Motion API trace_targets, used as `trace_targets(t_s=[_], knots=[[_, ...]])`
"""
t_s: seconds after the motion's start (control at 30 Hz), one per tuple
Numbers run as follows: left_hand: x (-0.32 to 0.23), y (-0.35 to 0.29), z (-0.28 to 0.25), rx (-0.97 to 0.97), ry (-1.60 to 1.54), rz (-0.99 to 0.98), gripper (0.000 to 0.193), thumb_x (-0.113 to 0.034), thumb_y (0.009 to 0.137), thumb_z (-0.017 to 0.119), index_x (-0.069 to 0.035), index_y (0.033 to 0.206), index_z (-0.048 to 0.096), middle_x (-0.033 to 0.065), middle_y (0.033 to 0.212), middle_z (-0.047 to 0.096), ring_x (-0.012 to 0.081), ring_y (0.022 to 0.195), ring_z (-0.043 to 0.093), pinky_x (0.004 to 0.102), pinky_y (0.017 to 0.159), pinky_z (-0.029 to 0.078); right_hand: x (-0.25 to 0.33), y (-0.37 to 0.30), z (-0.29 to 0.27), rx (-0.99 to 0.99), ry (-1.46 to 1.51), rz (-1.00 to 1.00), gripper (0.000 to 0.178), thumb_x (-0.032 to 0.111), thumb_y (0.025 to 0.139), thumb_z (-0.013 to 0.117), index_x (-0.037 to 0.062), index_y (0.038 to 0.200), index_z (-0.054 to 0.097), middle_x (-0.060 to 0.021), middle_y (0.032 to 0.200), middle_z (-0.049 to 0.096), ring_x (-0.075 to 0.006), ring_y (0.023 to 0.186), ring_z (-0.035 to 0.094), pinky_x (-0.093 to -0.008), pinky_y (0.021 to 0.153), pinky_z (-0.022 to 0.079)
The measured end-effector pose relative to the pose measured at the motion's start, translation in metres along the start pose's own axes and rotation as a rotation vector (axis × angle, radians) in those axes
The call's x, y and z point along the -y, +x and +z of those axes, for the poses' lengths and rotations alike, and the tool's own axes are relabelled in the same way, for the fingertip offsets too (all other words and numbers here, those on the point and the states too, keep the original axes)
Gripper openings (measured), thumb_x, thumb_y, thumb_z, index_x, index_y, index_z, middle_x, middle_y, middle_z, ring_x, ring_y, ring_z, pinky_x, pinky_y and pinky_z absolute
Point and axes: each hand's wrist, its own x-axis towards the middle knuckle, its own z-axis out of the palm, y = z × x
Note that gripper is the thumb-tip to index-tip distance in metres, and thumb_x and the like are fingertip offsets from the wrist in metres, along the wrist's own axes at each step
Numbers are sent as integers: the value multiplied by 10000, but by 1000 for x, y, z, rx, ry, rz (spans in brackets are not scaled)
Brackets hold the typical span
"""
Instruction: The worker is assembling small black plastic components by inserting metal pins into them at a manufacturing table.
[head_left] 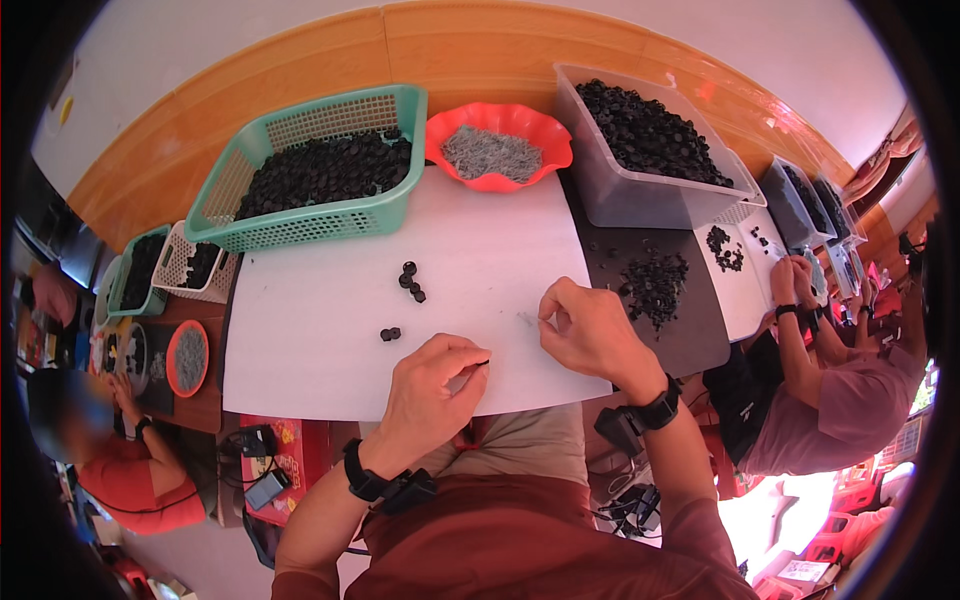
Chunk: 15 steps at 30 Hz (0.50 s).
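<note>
My left hand (437, 388) is over the near part of the white sheet (310, 350), thumb and forefinger closed on a small black part (484, 362), of which only a dark edge shows. To its right, my right hand (590, 335) is pinched low over the sheet; whatever its fingertips hold, if anything, is too small to make out. Beside those fingertips lie a few thin grey pieces (526, 319). Farther left on the sheet are a short row of black round parts (411, 283) and a black piece (390, 334) closer to my left hand.
Along the back stand a green basket (310, 222) of black parts, a red wavy bowl (548, 125) of thin grey pieces and a clear bin (650, 208) of black parts. Loose black parts (655, 285) cover some of a dark mat (690, 340). People work on both sides.
</note>
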Motion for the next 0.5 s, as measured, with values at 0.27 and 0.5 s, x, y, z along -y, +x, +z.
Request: trace_targets(t_s=[0.27, 0.5], knots=[[0, 1, -1, 47, -353, -222, 145, 19, 898, 700, 50, 1035, 735, 119, 1084, 688, 131, 924, 673, 253, 815, 574, 29, -14, 3, -20, 282, -60, 215, 19, 770, 728, 61, 902, 563, -57, 772, 659, -205, 664, 670, -316, 619, 531], [-4, 1, -1, 107, -418, -260, 134, -54, 923, 732, 34, 1024, 735, 106, 1036, 702, 110, 902, 659, 257, 759, 562, 45, -16, 9, -67, 231, -222, 224, 30, 763, 697, 64, 906, 527, -100, 717, 618, -299, 631, 630, -390, 554, 493]])
